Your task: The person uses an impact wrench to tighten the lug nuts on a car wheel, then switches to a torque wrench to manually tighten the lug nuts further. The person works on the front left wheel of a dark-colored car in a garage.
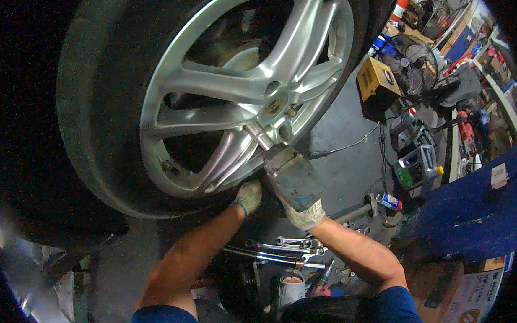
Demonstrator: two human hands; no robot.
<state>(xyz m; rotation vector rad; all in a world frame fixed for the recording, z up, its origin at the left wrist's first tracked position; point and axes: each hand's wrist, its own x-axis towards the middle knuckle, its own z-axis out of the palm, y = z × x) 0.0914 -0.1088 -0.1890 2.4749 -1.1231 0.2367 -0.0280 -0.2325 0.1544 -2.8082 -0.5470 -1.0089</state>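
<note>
A silver five-spoke alloy wheel (221,84) with a black tyre (98,112) fills the upper part of the view, tilted toward me. My right hand (306,215), in a pale knit glove, grips a dark, worn impact wrench (295,177) from behind and below, so the tool's body hides most of its fingers. The wrench's silver socket (258,136) reaches into a lug hole beside the centre cap (276,105). Gloved as well, my left hand (249,199) is at the tyre's lower edge, just left of the wrench. Its fingers are mostly in shadow.
Several wrenches (299,245) lie on the floor below my hands, near a white cup-like container (292,288). To the right are a spray can (389,201), a jug (415,166), a yellow-and-black box (378,86), a fan (409,63) and cables. A blue panel (462,208) stands at lower right.
</note>
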